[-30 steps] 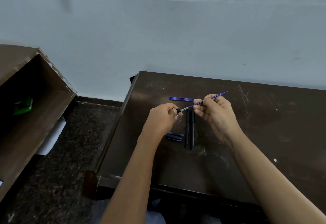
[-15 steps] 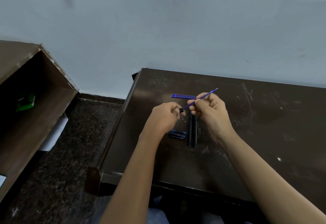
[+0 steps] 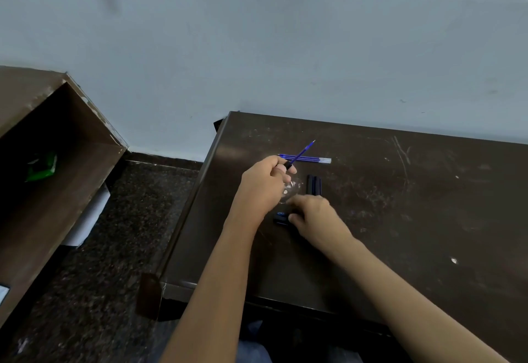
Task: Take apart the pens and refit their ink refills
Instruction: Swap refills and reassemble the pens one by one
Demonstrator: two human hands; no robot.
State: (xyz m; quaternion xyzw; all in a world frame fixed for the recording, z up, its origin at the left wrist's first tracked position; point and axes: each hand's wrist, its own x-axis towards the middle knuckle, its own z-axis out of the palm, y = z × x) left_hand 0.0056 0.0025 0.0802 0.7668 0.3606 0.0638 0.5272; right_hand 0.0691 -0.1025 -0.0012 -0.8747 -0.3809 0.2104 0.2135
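My left hand (image 3: 263, 188) is closed on a small black pen piece with a blue ink refill (image 3: 301, 152) sticking out of it, tip pointing up and to the right. Two more blue refills (image 3: 317, 159) lie side by side on the dark table (image 3: 400, 205) just behind it. Two black pen barrels (image 3: 313, 184) lie parallel on the table, their near ends hidden under my right hand (image 3: 317, 219). That hand is low on the table, blurred, its fingers next to small blue and black pen parts (image 3: 280, 217). I cannot tell whether it grips anything.
The table's left edge (image 3: 194, 205) drops to a dark speckled floor (image 3: 114, 262). An open brown cabinet (image 3: 71, 162) stands at the left with a green thing (image 3: 41, 167) inside and a white sheet (image 3: 88, 217) under it. A pale wall runs behind the table.
My right hand let go of the refill and dropped down toward me onto the table beside the small pen parts. The left hand now holds the refill alone, tilted more upright.
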